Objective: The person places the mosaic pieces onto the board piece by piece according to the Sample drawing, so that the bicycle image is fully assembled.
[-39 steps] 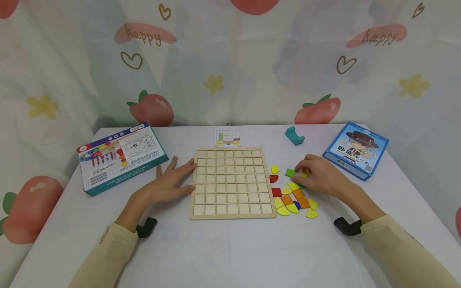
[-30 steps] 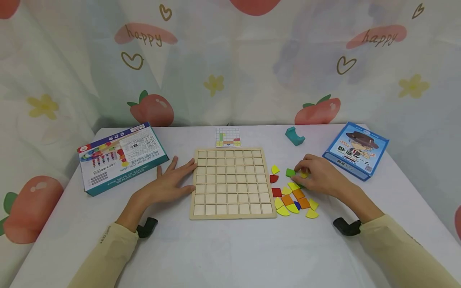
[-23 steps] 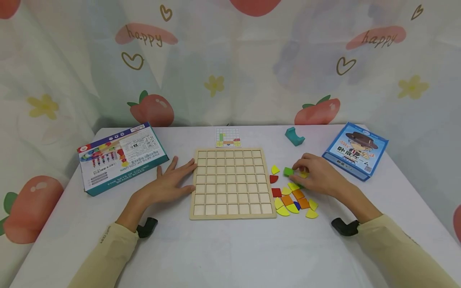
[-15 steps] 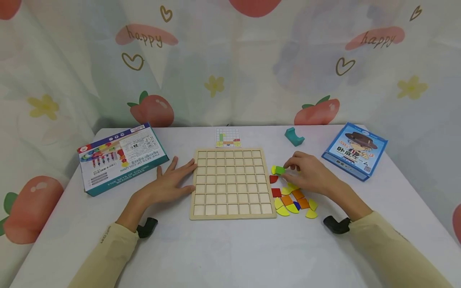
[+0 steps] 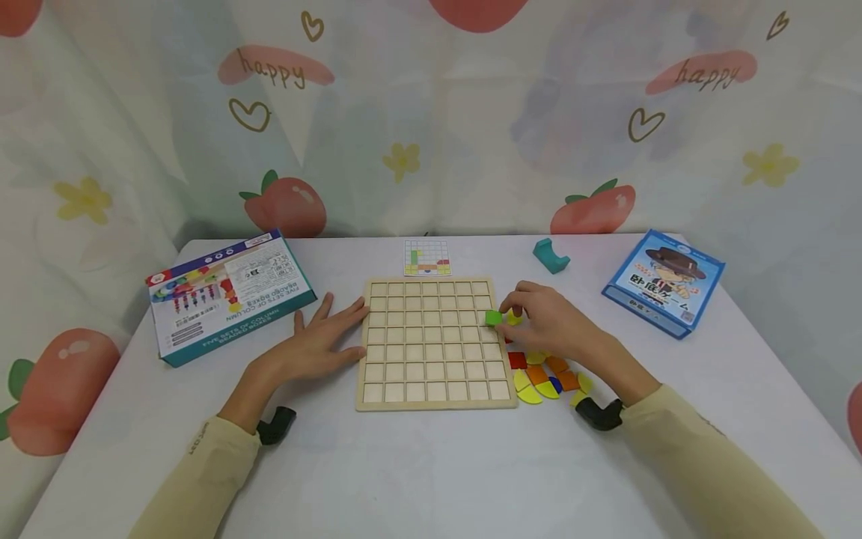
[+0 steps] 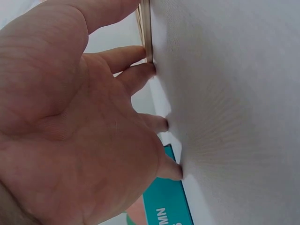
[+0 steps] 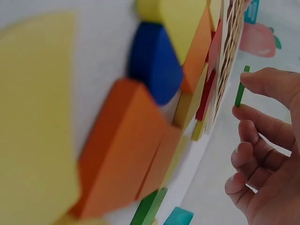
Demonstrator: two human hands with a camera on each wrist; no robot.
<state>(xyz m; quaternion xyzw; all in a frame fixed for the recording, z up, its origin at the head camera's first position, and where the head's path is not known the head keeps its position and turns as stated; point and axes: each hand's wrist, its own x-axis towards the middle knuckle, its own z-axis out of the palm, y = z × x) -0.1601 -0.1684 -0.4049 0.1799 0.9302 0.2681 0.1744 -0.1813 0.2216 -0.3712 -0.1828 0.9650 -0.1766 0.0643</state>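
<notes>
Between thumb and index finger, my right hand pinches a green square tile, held over the right edge of the wooden grid board. In the right wrist view the same tile shows edge-on, away from the table. My left hand has its fingers spread, with thumb and index fingertips at the board's left edge. The left wrist view shows the palm and fingertips down on the tablecloth. Loose tiles lie right of the board: yellow quarter-rounds, orange squares, red and blue pieces.
A small pattern card lies behind the board. A teal curved block sits at the back right, near a blue box. At the left lies a teal-edged box. Another green tile lies by the orange ones.
My right hand has taken the green square tile from the loose pieces and moved it left to the board's right edge. My left hand has stayed in place.
</notes>
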